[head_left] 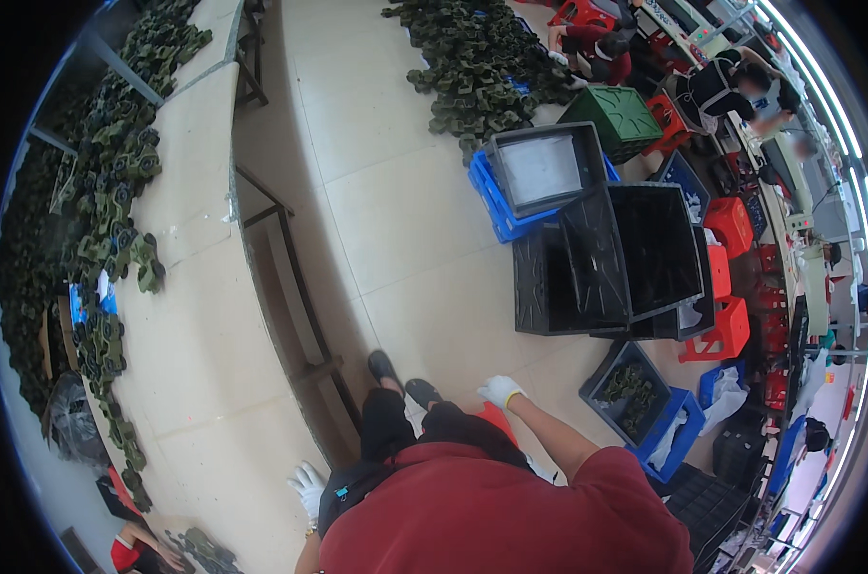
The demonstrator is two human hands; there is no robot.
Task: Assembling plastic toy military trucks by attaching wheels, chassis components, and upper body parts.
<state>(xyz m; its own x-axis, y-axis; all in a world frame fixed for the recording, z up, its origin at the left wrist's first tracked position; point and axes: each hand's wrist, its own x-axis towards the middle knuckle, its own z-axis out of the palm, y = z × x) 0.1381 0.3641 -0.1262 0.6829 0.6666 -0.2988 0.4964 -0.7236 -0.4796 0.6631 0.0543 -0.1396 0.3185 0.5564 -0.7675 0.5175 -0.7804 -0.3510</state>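
Dark red shirt cloth comes nearest the camera; past its hem show black trousers and dark slip-on shoes, just beside a long pale table. The person's left hand, white-gloved, is at the table's near edge, fingers spread and nothing visible in its grasp. The right hand, gloved likewise, extends on the side away from the table, over the floor, with nothing seen in it. From overhead I cannot tell whether the left hand rests on the tabletop or hovers just above it, nor how far the right fingers curl.

Mottled dark green pieces lie heaped along the table's far side, well apart from the left hand. On that same far side, another person's hand is near a few such pieces. Across the floor from the table, similar pieces form a large heap, with black crates, a grey crate set on a blue crate, and a green crate near it. A grey bin holds more pieces, the right hand between it and the table. Red stools stand farther from the table.
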